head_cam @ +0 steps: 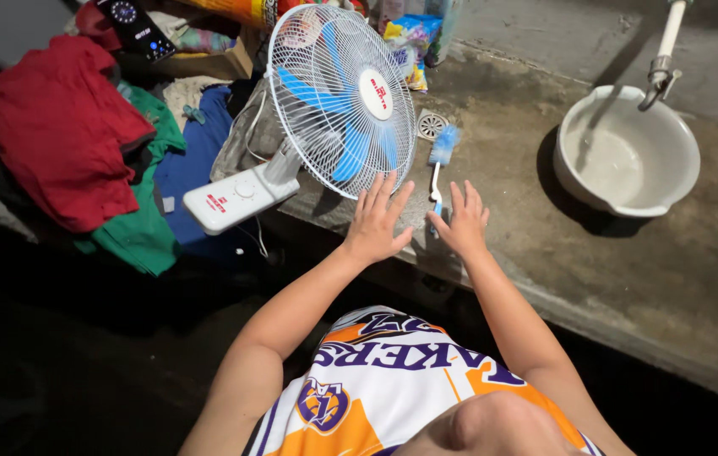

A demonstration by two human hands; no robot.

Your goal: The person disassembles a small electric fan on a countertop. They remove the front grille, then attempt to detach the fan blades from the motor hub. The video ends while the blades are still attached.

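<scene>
Basically, both hands are reaching for the white fan (338, 97) with blue blades, lying tilted at upper centre of the frame, its grille facing up and its white base (236, 196) hanging over the concrete ledge (545, 245). Left hand (378, 221) is hovering at the grille's lower rim, fingers spread, holding nothing; can't tell if the fingertips are touching the wire. Right hand (462, 221) is open too, empty, sitting just below the blue-and-white brush (441, 160), which is lying beside the fan within easy reach. Floor drain (431, 125) is sitting behind the brush. White basin (628, 150) is placed upper right under a tap (660, 72), likely to catch water. Red and green clothes (80, 143) are piling up at upper left.
</scene>
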